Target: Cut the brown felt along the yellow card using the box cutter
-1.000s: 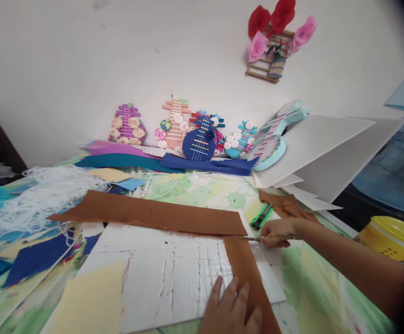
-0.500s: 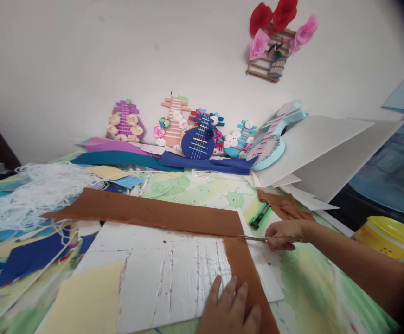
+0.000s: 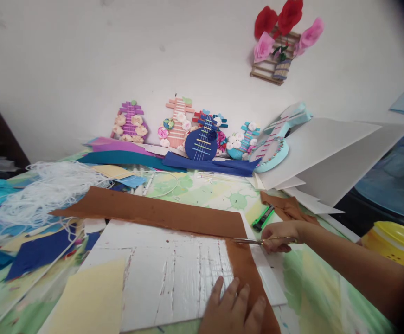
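Observation:
My right hand (image 3: 278,236) grips a pair of scissors (image 3: 248,240), whose blades point left across the corner where two brown strips meet. The long brown strip (image 3: 160,212) lies along the far edge of a white board (image 3: 177,283) streaked with shiny glue-like lines. A second brown strip (image 3: 245,269) runs down the board's right side. Fingers spread, my left hand (image 3: 231,308) lies flat at the near edge, over the board and this strip. Just beyond my right hand is a green box cutter (image 3: 263,218), beside a crumpled brown piece (image 3: 290,207).
White string (image 3: 48,197) is heaped at the left over blue scraps. Yellow paper (image 3: 90,297) covers the board's near left. Several decorated lute-shaped crafts (image 3: 202,144) lean on the wall. White sheets (image 3: 327,162) and a yellow tub (image 3: 393,241) stand right.
The scissors have shifted slightly left into the corner of the brown strips. My left hand stays flat in place. The whole view has moved a little.

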`<state>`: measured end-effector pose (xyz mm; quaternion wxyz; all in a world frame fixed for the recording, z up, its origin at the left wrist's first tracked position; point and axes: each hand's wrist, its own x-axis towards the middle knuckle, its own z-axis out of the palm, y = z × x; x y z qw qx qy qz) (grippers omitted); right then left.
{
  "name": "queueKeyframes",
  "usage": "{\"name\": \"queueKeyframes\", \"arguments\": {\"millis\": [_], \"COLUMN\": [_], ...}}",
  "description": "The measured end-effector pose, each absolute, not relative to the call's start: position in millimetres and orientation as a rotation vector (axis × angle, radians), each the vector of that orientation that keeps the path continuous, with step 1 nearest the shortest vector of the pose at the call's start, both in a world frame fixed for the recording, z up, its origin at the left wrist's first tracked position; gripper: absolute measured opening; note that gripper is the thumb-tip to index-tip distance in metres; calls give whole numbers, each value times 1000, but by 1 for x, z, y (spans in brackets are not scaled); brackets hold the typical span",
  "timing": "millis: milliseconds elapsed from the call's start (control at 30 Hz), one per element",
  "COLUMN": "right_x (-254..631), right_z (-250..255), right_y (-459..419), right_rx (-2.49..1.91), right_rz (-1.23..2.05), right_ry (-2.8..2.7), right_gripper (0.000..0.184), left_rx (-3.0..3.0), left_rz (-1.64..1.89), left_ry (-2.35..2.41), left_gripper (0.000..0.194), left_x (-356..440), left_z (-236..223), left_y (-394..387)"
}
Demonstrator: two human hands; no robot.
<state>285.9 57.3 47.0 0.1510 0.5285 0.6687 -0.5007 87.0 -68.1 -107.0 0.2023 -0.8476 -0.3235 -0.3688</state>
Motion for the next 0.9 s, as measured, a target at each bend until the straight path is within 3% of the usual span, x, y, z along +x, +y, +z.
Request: {"name": "queueKeyframes", "arguments": {"millis": [600, 900], "right_x": [293, 271], "right_z": [44, 48], "right_y": [62, 64], "right_rx": [1511, 1515], "right_rz": [-1425, -1378], "right_ry": [1888, 1892], "right_gripper": [38, 37], "left_rx": [-2307, -2421], "left_rz": [-1140, -989], "left_ry": [-896, -897], "left_gripper": [18, 20], "left_x": [88, 84], "left_z": [-101, -102], "left_y": [-70, -71]}}
